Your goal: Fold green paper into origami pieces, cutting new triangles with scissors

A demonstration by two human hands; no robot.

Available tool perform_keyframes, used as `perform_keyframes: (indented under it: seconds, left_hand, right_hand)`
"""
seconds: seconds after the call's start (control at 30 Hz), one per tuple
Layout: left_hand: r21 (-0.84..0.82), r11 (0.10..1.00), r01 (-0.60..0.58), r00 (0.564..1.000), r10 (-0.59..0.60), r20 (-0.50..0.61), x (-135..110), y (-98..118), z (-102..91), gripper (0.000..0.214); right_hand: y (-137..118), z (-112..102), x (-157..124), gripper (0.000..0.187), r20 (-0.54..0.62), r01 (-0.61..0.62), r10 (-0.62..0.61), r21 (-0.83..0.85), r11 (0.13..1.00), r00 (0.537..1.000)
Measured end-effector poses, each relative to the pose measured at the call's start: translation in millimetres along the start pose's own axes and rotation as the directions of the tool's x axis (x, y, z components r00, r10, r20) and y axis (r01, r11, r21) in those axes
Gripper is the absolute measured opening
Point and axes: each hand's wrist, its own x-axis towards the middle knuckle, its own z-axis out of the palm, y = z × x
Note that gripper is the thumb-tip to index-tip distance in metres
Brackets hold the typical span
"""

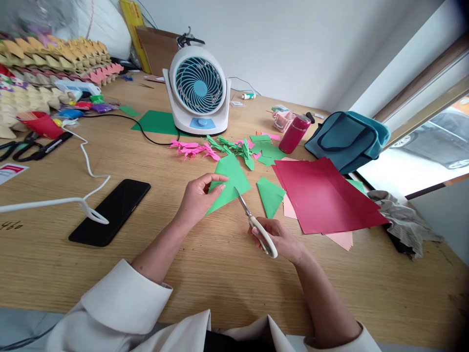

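Person working with paper and scissors at a wooden table [205, 274]; clock directions are taken from the green sheet [234, 178], with 12 o'clock directly away from the seated person. The sheet lies in front of the person, near the middle of the table as I see it. The left hand [198, 203] reaches it from 8 o'clock, its thumb and forefinger grasping the paper at the left edge. The right hand [280, 239] lies toward 5 o'clock, its fingers wrapped around the pale handle of the scissors [262, 234]. The narrow blades point toward 11 o'clock, their tip at the sheet's lower right edge; I cannot tell whether it touches the paper.

Just beside the sheet, between 3 and 4 o'clock, lies a folded green piece [270, 196]. At 3 o'clock, red sheets [326, 195] overlap pale pink paper [342, 239]. Near 12 o'clock, small pink cut-outs [190, 148] and green ones lie in a loose row, and a white fan [201, 124] stands upright behind them, between 11 and 12. A dark green sheet [156, 121] lies at 10 o'clock. A red bottle [294, 134] stands at 2 o'clock, with a teal bag [348, 139] beyond it, between 2 and 3. A black phone [113, 210] lies flat between 8 and 9, well apart from the sheet.
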Motion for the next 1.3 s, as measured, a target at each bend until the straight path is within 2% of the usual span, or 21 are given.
perform_keyframes:
  seconds: [0.17,0.9,1.3]
  left_hand:
    - [0.045,0.999,0.016,1.000,-0.015,-0.024,-0.6,2.0,-0.5,0.022]
    - [0.021,1.000,0.015,1.000,-0.014,-0.021,-0.7,1.3,0.2,0.022]
    - [-0.002,0.999,0.033,0.999,-0.033,-0.029,-0.3,-0.1,0.2,0.021]
  right_hand:
    - [0.0,-0.3,-0.7,0.058,0.008,0.008,-0.008,-0.012,1.000,1.000]
    - [-2.7,1.0,-1.5,0.056,0.024,0.002,-0.002,-0.014,1.000,1.000]
    - [2.9,2.4,0.7,0.051,-0.010,0.016,-0.016,-0.001,1.000,1.000]
